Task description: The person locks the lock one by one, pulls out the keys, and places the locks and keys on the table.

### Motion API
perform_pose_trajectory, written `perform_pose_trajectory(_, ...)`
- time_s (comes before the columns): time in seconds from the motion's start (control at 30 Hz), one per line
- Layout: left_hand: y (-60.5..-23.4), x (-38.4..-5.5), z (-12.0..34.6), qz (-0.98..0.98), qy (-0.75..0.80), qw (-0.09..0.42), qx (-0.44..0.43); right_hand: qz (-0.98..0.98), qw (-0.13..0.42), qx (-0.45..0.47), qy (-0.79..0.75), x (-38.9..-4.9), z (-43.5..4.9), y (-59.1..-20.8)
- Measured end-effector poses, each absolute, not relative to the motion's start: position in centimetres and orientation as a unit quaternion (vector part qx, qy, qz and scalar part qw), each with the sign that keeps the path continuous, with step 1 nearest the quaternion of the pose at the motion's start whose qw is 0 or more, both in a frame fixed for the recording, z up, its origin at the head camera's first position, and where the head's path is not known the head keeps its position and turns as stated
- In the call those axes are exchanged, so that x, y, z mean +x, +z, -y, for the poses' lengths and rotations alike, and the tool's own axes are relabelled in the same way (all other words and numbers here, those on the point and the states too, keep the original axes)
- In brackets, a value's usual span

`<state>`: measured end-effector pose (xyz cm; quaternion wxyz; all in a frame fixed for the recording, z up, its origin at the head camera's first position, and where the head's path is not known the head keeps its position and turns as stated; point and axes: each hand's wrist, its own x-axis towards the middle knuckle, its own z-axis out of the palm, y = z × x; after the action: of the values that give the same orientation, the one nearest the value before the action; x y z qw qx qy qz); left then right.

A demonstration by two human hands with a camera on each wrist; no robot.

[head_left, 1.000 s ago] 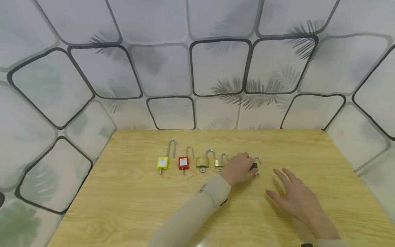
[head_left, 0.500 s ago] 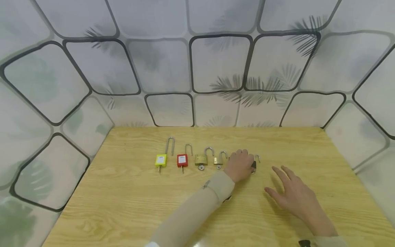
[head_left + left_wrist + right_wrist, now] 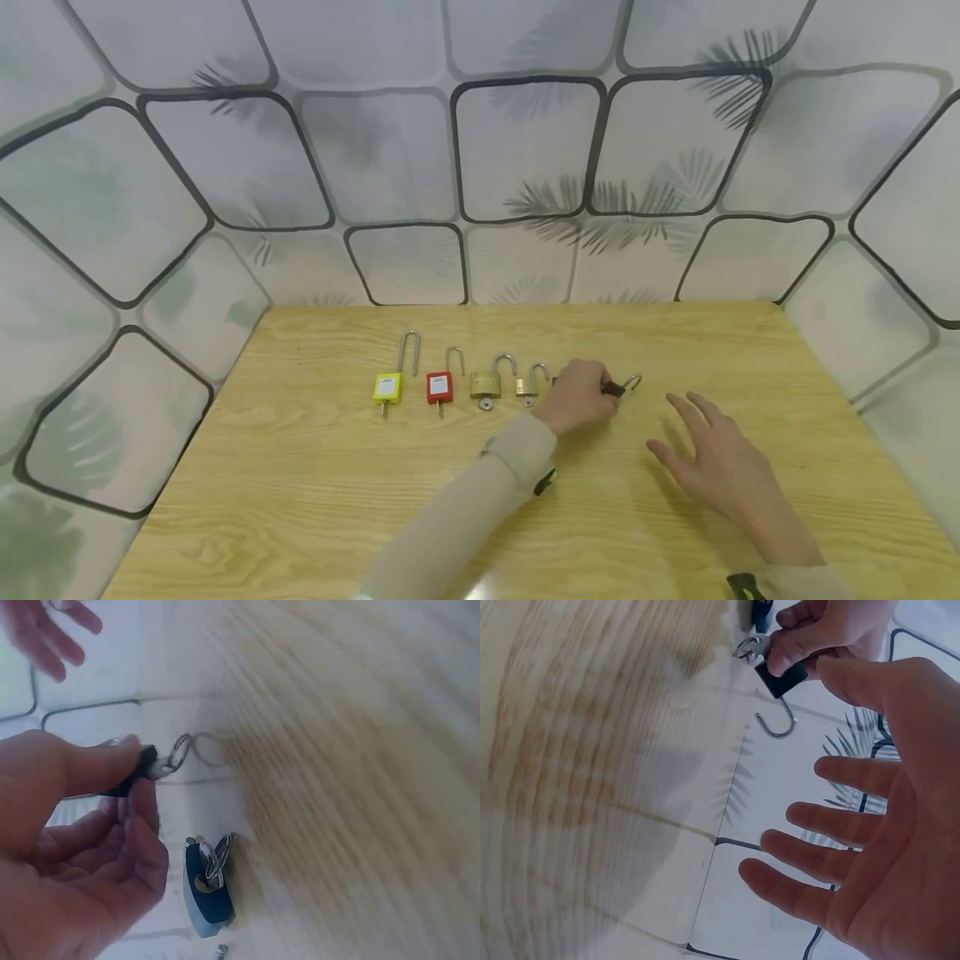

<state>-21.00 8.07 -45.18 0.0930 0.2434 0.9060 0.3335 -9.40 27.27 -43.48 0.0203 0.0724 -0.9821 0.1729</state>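
My left hand [image 3: 577, 396] pinches a small black padlock [image 3: 613, 389] between thumb and fingers. The padlock's shackle [image 3: 786, 729] is swung out of the body, as the right wrist view shows. A key on a ring [image 3: 176, 757] sticks out of its lower end. My right hand [image 3: 723, 467] hovers to the right, fingers spread and holding nothing, apart from the lock. In the left wrist view, a dark padlock [image 3: 208, 900] with keys stands on the table near the left hand; in the head view the hand mostly hides it.
Left of the hand stands a row of padlocks with raised shackles and keys: yellow [image 3: 387, 388], red [image 3: 439, 387], a larger brass one [image 3: 485, 384] and a smaller brass one [image 3: 527, 387]. The wooden table [image 3: 315, 483] meets patterned cloth walls [image 3: 405, 158] at the back and sides.
The left hand has turned the black padlock, so its shackle now points up and to the right rather than straight away. The right hand has hardly moved. The head view has shifted slightly.
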Motion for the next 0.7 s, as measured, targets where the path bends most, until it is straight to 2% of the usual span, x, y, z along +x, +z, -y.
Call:
perform_pose_trajectory(0.13, -45.0, -20.7, -7.4, -0.857, 0.458, 0.119, 0.204, 0.972, 0.044, 0.066, 0.222, -9.6, -27.2, -43.0)
perform_pose_trajectory(0.33, -43.5, -19.2, -6.3, -0.801, 0.564, 0.139, 0.148, 0.932, 0.185, 0.104, 0.295, -9.7, -26.3, -42.2)
perform_pose_trajectory(0.5, -41.9, -17.9, -4.7, -0.768, 0.599, 0.165, 0.154, 0.888, 0.295, 0.145, 0.322, -10.0, -25.4, -41.7)
perform_pose_trajectory(0.63, -40.9, -17.2, -3.4, -0.754, 0.607, 0.179, 0.175, 0.844, 0.358, 0.186, 0.353, -10.5, -24.7, -41.2)
perform_pose_trajectory(0.7, -40.6, -16.8, -3.0, -0.748, 0.611, 0.184, 0.182, 0.829, 0.371, 0.197, 0.369, -10.8, -24.4, -41.0)
